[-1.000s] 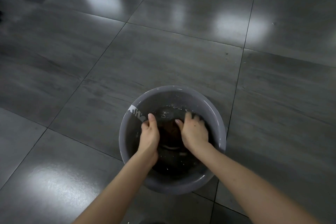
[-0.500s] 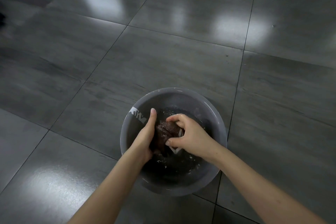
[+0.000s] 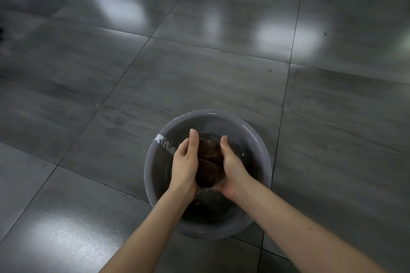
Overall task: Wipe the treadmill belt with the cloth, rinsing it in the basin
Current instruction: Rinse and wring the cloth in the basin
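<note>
Brown cloth point(image 3: 209, 162) now bunched into wad, long axis pointing away from body; gripped from either side by left hand point(image 3: 185, 162) and right hand point(image 3: 233, 170), equally near, over grey basin point(image 3: 263, 150).

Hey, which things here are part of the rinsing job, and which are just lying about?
In use: brown cloth, gripped between left hand and right hand; grey basin; its water.
Just there: tiled floor; white label on the basin wall.
</note>
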### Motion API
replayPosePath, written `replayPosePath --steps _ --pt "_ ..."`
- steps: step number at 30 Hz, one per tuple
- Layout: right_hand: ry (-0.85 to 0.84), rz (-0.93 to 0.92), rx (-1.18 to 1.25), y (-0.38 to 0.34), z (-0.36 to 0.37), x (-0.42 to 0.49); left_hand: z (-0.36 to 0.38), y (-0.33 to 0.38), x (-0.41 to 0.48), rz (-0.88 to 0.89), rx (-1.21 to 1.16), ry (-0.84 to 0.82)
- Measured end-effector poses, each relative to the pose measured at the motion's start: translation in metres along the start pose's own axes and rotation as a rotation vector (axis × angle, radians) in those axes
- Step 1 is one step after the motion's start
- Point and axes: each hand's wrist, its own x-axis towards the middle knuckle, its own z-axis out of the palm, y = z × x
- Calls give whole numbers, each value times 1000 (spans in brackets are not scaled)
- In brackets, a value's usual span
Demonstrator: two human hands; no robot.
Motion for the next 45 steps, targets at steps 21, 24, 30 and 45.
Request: replayPosePath --steps 21,24,30,45 --pt "309 -992 -860 21 5 14 22 6 -4 -107 -98 251" --pt "303 -952 -879 23 2 19 21 1 -2 -94 -44 269" --pt "160 -926 -841 27 -4 13 17 -7 -7 -21 -27 232" --pt "30 -255 -152 11 15 16 26 16 -23 358 -54 80"
